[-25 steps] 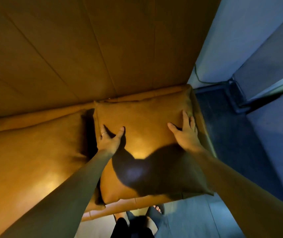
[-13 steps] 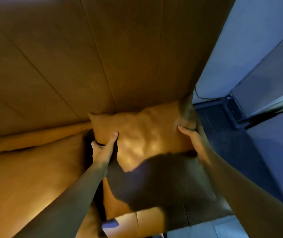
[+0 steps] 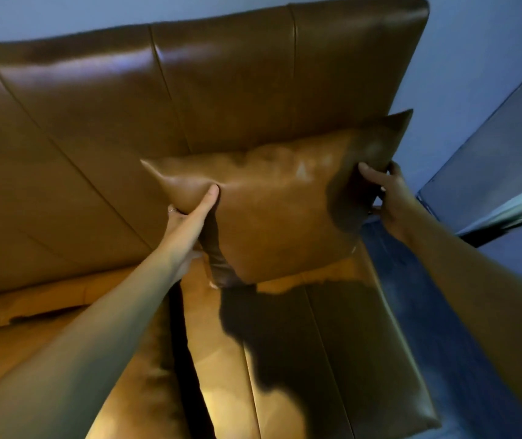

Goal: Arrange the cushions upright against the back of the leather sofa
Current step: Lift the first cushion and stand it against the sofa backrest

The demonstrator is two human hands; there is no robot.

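Note:
A tan leather cushion (image 3: 278,210) is lifted off the seat and stands tilted in front of the sofa's panelled backrest (image 3: 164,99), at the sofa's right end. My left hand (image 3: 190,217) grips its left edge, thumb pressed into the front. My right hand (image 3: 386,191) grips its right edge near the upper corner. The cushion's bottom corner hangs just above the seat (image 3: 316,343). A second tan cushion (image 3: 72,353) lies flat on the seat to the left, partly under my left forearm.
The seat's right end drops to a dark blue floor (image 3: 437,312). A pale wall (image 3: 462,74) rises behind the backrest, with a darker panel (image 3: 506,144) at the far right.
Both hands have raised the cushion from lying flat on the seat to standing tilted before the backrest. My view has swung upward, so the backrest's top edge now shows.

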